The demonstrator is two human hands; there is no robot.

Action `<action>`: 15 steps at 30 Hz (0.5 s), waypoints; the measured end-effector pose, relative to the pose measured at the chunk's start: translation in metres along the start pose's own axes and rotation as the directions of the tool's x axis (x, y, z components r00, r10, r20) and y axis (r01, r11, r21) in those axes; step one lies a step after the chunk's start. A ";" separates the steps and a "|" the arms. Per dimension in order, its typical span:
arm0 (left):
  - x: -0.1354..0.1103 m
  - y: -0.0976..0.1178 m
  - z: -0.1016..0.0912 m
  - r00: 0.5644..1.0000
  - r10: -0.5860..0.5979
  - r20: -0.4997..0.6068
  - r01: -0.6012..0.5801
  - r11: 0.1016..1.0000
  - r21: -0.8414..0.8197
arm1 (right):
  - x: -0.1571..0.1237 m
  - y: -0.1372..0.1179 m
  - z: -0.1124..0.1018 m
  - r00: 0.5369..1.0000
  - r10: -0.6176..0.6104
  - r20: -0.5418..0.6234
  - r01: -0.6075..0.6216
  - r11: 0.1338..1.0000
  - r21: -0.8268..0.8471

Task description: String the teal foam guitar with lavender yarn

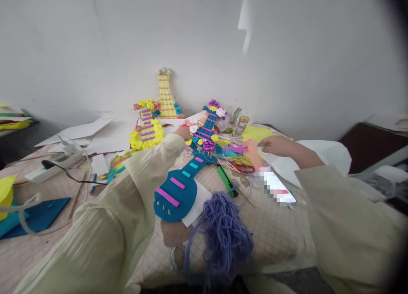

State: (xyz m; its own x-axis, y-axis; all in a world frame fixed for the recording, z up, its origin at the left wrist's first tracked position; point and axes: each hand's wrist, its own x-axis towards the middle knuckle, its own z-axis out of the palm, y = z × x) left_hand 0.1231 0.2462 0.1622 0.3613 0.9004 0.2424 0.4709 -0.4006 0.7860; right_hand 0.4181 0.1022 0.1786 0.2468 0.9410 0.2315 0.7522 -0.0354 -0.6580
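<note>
My left hand [182, 133] reaches to the left edge of a small blue craft guitar [207, 125] with purple bars and paper flowers. The flowers hide its fingers, so its grip does not show. At the right, my right hand [280, 146] has its fingers curled at the edge of an orange paper strip [254, 154]. Below my left hand lies a plain blue guitar cutout [177, 196] with pink and turquoise strips and small pegs. A green box cutter [227, 180] and red-handled scissors [244, 167] lie between my arms. Nearest me is a tangle of purple yarn [225, 236].
Two yellow flowered craft pieces [146, 128] stand by the wall. A lit phone [277, 187] lies below my right hand. Glass jars [242, 125] stand at the back. A power strip [54, 163] with cables, white sheets [86, 134] and blue foam sheets [41, 217] are at the left.
</note>
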 end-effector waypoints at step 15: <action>-0.196 -0.003 0.089 0.798 0.307 0.518 -0.367 0.930 0.015 | -0.148 0.034 0.092 0.746 -0.161 0.646 0.297 0.949 -0.107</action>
State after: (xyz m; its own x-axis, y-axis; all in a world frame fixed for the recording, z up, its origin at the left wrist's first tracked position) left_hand 0.1224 0.0562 0.0621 0.8499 0.5078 0.1406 0.3170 -0.7059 0.6334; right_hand 0.3502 -0.0073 0.0560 -0.3322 0.9250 -0.1844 0.8521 0.2105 -0.4791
